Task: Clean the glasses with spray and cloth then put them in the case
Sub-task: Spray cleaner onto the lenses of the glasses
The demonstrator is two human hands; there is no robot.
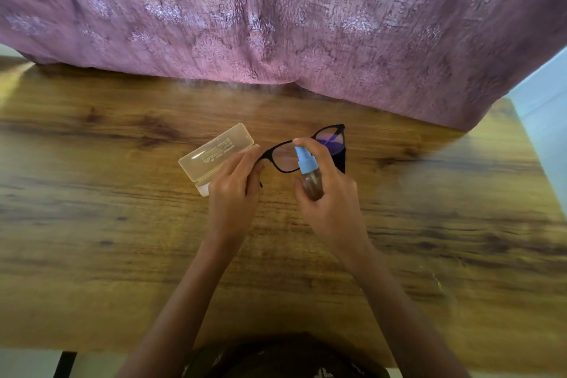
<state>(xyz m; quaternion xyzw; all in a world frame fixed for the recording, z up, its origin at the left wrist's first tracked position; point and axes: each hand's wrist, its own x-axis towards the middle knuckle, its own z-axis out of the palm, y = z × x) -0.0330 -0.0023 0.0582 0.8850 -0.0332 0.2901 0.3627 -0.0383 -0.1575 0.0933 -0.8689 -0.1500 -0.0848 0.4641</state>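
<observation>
- Glasses [283, 158] with a black frame are held just above the wooden table [122, 224]. The left hand [234, 190] grips them at their left end with curled fingers.
- On the near side of the glasses, the right hand [331, 202] wraps its fingers around a small spray bottle [306, 170]. The forefinger rests on top of the blue head, which overlaps the lenses.
- Left of the glasses, a pale see-through case [216, 152] lies on the table, partly hidden by the left hand.
- Beyond the glasses, a purple curtain [276, 9] hangs down to the table's far edge.
</observation>
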